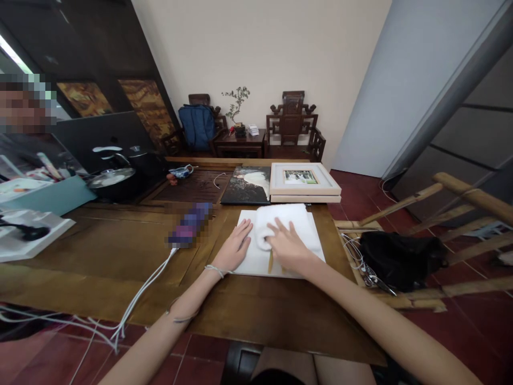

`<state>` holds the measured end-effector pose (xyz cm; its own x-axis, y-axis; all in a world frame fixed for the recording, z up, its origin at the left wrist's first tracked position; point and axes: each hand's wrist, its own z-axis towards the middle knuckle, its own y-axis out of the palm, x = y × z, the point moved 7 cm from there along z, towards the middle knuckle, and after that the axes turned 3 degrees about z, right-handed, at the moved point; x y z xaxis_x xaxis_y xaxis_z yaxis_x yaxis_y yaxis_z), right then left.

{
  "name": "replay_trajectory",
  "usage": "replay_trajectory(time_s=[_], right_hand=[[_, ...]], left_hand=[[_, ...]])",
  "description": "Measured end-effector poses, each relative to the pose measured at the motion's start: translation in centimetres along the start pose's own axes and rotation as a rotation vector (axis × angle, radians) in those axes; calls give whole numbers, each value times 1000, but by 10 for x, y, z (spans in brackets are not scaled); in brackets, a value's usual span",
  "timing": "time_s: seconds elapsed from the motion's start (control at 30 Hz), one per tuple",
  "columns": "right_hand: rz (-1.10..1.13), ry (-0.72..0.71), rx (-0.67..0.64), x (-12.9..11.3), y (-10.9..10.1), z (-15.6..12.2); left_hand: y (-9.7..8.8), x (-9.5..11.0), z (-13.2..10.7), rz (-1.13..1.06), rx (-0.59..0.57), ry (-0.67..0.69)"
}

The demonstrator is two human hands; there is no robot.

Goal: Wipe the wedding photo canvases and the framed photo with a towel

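A flat white panel [248,262] lies on the wooden table in front of me. My left hand [236,248] rests on its left edge, fingers stretched out and holding nothing. Over the panel's upper right part is a thick, folded white towel [288,214]. My right hand [288,246] is on top of the towel, its fingers bent and spread across it and gripping its near left corner. Golden-brown marks show on the panel just below this hand. The towel and my right hand hide much of the panel's surface.
Behind the panel lie a dark picture [246,184] and stacked white frames [306,182]. A phone [190,224] with a white cable is to the left, near a black pot [112,179] and a teal box [52,198]. A bamboo chair [425,198] holding a black bag stands right. A person sits far left.
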<state>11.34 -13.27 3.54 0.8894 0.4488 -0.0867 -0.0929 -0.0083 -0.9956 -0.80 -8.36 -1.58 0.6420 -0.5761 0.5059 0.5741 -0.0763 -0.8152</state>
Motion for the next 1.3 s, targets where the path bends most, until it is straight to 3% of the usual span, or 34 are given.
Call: replay_trajectory(time_s=[0.1,0.2,0.33,0.43,0.57,0.7,0.87,0.97,1.03,1.1,1.2,1.3], right_hand=[[-89,50,50,13,5,26],[-149,43,79,0,12,23],[-99,-80,43,-46,13,-25],[-11,-174,-97,-77,12,-64],[68,-229,-171,-86,7,-84],[81,-185,-69,-57,3,-63],[-23,-8,1,-9,4,-5],[-105,90,20,-1,6,26],[-145,114,13,-9,9,36],[-147,29,0,-29,12,34],[-107,-238,52,-71,9,5],[-50,-383,37,-95,0,-32]], left_hand=[[0,0,0,-6,1,1],[0,-1,0,-19,11,10],[1,-3,-1,-43,21,15],[1,-4,-2,-63,13,20],[1,-5,-2,-85,20,33],[1,-4,-1,-83,35,33],[-1,-1,0,-111,53,5],[-8,-5,0,-258,96,-58],[-15,-14,0,-432,181,-158],[-21,-24,-1,-667,289,-253],[-25,-34,-3,-940,423,-323],[-21,-33,-3,-954,403,-360]])
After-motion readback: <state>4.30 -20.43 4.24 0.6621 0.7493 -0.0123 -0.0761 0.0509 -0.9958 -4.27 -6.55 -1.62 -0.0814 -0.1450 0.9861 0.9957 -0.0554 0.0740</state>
